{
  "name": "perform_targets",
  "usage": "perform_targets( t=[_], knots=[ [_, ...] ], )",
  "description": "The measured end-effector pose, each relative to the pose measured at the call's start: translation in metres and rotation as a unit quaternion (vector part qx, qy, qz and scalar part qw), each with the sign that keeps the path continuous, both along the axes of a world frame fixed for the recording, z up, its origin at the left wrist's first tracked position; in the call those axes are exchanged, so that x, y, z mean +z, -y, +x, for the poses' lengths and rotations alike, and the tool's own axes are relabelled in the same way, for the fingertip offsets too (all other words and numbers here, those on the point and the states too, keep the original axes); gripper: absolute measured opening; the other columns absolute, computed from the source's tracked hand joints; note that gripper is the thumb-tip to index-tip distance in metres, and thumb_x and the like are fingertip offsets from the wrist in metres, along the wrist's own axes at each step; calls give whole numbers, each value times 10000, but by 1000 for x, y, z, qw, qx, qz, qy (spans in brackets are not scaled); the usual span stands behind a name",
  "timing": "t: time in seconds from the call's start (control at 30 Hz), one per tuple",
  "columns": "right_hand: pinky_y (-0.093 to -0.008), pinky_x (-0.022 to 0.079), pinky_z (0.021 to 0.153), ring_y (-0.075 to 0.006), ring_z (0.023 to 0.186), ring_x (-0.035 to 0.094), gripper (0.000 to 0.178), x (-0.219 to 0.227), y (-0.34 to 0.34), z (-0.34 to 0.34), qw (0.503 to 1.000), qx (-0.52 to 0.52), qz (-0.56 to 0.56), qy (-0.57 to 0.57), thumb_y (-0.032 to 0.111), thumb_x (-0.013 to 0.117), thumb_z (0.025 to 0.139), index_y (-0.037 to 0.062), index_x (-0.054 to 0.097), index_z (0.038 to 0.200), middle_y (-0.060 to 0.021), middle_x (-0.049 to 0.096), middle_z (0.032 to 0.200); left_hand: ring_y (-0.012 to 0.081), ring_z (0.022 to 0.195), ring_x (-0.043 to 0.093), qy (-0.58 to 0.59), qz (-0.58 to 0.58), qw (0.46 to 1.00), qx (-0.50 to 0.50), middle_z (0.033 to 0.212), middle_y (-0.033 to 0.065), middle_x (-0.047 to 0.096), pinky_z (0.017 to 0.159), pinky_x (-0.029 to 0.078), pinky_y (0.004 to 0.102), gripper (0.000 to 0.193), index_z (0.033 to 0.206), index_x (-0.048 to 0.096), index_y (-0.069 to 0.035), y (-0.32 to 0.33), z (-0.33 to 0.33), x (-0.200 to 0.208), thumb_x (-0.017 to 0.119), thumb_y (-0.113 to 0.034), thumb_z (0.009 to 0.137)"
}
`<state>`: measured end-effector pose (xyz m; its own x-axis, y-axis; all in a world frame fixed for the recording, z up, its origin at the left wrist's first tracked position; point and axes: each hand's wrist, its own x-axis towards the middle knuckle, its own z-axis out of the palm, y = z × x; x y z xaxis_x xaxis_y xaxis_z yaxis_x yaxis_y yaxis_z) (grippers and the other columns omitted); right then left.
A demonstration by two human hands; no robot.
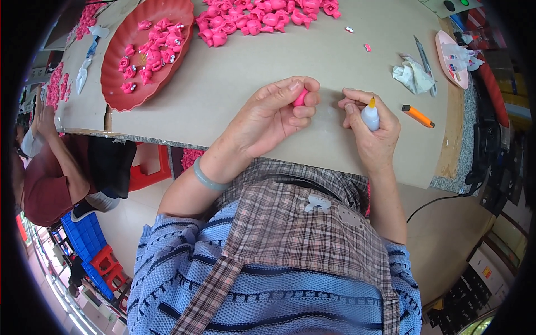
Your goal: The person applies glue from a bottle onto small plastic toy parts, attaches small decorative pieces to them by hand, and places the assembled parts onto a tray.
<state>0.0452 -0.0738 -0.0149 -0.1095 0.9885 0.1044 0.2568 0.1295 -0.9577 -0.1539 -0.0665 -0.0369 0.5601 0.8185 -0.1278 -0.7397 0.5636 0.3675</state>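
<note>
In the head view, your left hand (pixel 273 114) has thumb and fingers closed on a small pink piece (pixel 300 98), held up above the table (pixel 223 75) in front of you. Most of it is hidden by your fingertips; pinching it there probably leaves the far side exposed and easy to see. Your right hand (pixel 374 125) is wrapped around a small white bottle (pixel 369 119), its yellow tip pointing up and away from you, apart from the piece. That upright hold likely keeps the tip clear of your palm and of the table.

The red scalloped tray (pixel 105 70) sits on your left with pink pieces in it, well placed for that hand, and the pink heap (pixel 268 18) lies beyond, seemingly to leave the middle free for working. On your right, the orange stick (pixel 418 116), crumpled tissue (pixel 413 76) and pink dish (pixel 463 82) stay near the bottle hand, presumably for reach.

Your left forearm slants inward with palm turned toward your right; your right forearm rises steeply, wrist bent inward, so both hands face each other with a gap between
</note>
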Motion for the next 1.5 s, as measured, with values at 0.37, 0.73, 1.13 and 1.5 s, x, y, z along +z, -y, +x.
perform_targets(
  t=[0.37,0.73,1.13,1.5],
  knots=[
    [-200,443,545,-79,624,558,165,3,2,-4,1000,-15,-24,-7,-44,600,836,-15,642,993,-70,654,830,55,684,428,-242,96,961,90,825,-3,528,607,373,183,158,938,588,-11,-3,-31,28,576,-167,916],
    [-207,451,555,-88,660,571,171,0,0,-3,1000,11,4,1,-54,593,835,-10,637,995,-77,648,846,332,1062,487,-800,494,135,313,1101,88,567,868,418,443,251,994,645,-68,-41,-111,55,683,-82,745],
    [-217,461,600,-102,697,592,178,0,1,-2,1000,21,13,-1,-62,599,824,-5,638,988,-74,647,836,458,1195,394,-810,438,282,269,1245,250,425,961,406,489,372,1113,555,5,-40,-66,12,616,49,748],
    [-251,482,695,-145,759,636,165,-1,-1,0,999,27,36,22,-50,617,808,-1,638,964,-85,655,818,327,1108,518,-732,474,430,235,1195,151,508,889,476,385,454,1158,581,-66,-34,-47,26,637,63,727]
  ],
)
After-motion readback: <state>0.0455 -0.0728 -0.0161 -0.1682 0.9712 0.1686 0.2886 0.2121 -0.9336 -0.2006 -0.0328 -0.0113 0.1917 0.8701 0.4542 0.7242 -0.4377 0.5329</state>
